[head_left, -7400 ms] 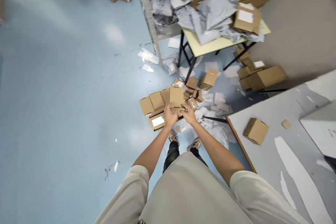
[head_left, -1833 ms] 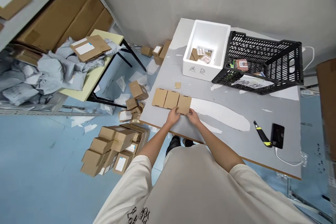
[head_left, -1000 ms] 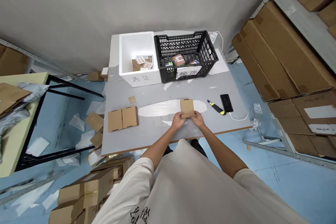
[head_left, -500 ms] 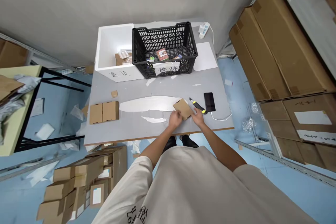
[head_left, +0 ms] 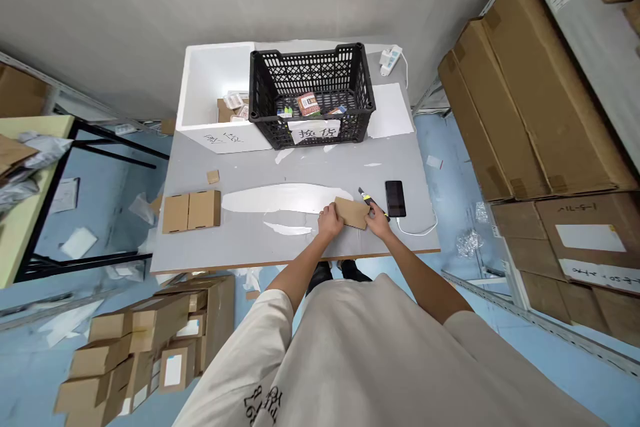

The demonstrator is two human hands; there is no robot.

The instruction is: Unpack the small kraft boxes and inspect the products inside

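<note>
Between my two hands is a small brown cardboard box [head_left: 352, 212], near the front edge of the table [head_left: 240, 240]. My left hand [head_left: 330, 221] grips its left end, and my right hand [head_left: 377, 220] holds the right end. A utility knife [head_left: 373, 202] with a black and yellow handle lies just beyond my right hand, partly behind it. To the right of the knife rests a black phone [head_left: 395, 198] with a white cable plugged in. Two small cardboard boxes [head_left: 191, 211] sit side by side at the table's left, with a small cardboard scrap [head_left: 213, 177] above them.
A black plastic crate [head_left: 313, 97] holding a few small packs stands at the back, beside a white foam box [head_left: 215, 87]. A power strip [head_left: 390, 60] lies at the back right. Stacked cartons [head_left: 545, 93] fill the right side; more boxes [head_left: 150, 333] are on the floor at left.
The small box has turned in my hands and now lies more level, its long side facing me. My left hand has shifted to its left end. The whole view has moved slightly.
</note>
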